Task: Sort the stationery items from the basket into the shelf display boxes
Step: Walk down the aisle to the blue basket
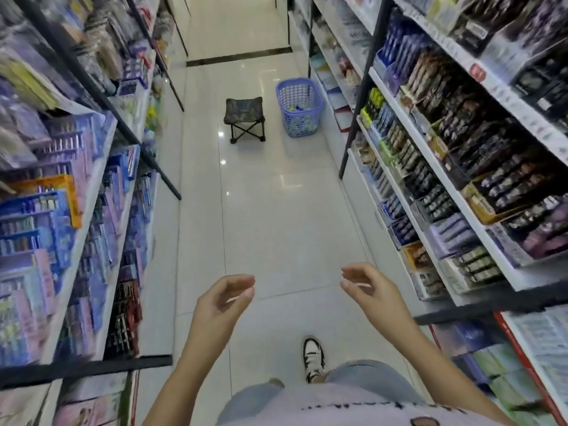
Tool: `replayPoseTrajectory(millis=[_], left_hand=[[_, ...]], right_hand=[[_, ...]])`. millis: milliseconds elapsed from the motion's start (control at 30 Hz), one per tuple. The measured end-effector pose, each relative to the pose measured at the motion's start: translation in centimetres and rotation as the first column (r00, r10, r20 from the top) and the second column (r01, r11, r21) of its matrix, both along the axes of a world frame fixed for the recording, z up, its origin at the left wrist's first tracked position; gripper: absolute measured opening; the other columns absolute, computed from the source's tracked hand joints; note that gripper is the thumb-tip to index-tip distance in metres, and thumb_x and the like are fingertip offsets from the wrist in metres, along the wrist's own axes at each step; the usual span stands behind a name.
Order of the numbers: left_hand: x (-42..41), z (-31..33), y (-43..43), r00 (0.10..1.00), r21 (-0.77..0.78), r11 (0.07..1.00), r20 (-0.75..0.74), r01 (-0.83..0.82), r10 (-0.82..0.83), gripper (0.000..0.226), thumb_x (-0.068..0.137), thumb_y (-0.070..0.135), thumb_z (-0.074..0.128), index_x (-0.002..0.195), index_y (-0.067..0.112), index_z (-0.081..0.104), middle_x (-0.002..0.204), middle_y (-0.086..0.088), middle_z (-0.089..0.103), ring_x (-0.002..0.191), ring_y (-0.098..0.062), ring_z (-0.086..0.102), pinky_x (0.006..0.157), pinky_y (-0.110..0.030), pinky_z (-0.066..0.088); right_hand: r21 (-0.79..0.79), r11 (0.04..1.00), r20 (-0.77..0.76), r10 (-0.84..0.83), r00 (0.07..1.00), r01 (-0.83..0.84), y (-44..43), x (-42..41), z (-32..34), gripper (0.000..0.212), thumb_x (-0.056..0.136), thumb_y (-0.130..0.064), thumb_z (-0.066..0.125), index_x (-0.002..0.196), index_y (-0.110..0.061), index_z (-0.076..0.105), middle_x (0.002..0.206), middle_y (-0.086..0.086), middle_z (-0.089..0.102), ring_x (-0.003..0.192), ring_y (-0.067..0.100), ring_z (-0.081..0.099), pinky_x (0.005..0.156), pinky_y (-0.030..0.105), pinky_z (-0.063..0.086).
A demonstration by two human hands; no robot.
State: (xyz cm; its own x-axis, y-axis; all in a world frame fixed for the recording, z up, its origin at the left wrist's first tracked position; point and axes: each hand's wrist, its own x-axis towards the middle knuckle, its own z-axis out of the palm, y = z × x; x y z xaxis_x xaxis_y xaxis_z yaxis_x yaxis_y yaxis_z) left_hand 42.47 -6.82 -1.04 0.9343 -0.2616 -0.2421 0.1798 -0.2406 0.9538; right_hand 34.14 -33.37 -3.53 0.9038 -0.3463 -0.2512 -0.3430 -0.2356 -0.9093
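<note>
A blue-purple plastic basket (300, 106) stands on the floor far down the aisle, against the right-hand shelves, with small coloured items at its bottom. My left hand (222, 302) and my right hand (370, 287) hang in front of me over the floor, far from the basket. Both have loosely curled fingers and hold nothing. Display boxes of pens and stationery (436, 167) fill the right shelves, and more boxes (46, 216) fill the left shelves.
A small folding stool (245, 119) with a camouflage seat stands left of the basket in the aisle. White tiled floor (276, 216) runs between the two shelf rows. My shoe (313, 358) is on the floor below my hands.
</note>
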Motion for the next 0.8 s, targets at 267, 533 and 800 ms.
replayPoseTrajectory(millis=[267, 533, 800], left_hand=[[10.6, -0.3, -2.8, 0.992, 0.007, 0.993, -0.049, -0.12, 0.12, 0.016, 0.087, 0.009, 0.066, 0.096, 0.022, 0.072, 0.103, 0.006, 0.072, 0.098, -0.012, 0.068, 0.084, -0.025, 0.051], [27.2, -0.7, -7.3, 0.999, 0.003, 1.0, -0.04, -0.02, 0.02, 0.016, 0.087, 0.008, 0.066, 0.098, 0.019, 0.07, 0.101, 0.007, 0.073, 0.099, -0.011, 0.067, 0.082, -0.02, 0.051], [43.9, 0.7, -12.2, 0.993, -0.023, 0.993, -0.025, 0.117, -0.117, 0.015, 0.087, 0.015, 0.067, 0.099, 0.024, 0.071, 0.103, 0.009, 0.072, 0.099, -0.007, 0.066, 0.079, -0.013, 0.049]], right_hand=[[0.019, 0.99, 0.074, 0.139, 0.987, -0.141, -2.8, 16.3, 2.0, 0.018, 0.087, -0.025, 0.064, 0.104, -0.031, 0.061, 0.107, -0.013, 0.064, 0.098, -0.002, 0.06, 0.086, 0.015, 0.047], [0.039, 0.997, 0.021, 0.07, 0.997, -0.071, -6.3, 28.5, -0.1, 0.018, 0.087, -0.025, 0.065, 0.102, -0.033, 0.062, 0.103, -0.012, 0.065, 0.096, 0.001, 0.062, 0.087, 0.023, 0.049], [0.027, 0.998, -0.039, -0.054, 0.998, 0.055, -10.7, 38.7, -1.3, 0.017, 0.087, -0.019, 0.065, 0.102, -0.027, 0.063, 0.101, -0.007, 0.066, 0.094, -0.001, 0.061, 0.089, 0.029, 0.052]])
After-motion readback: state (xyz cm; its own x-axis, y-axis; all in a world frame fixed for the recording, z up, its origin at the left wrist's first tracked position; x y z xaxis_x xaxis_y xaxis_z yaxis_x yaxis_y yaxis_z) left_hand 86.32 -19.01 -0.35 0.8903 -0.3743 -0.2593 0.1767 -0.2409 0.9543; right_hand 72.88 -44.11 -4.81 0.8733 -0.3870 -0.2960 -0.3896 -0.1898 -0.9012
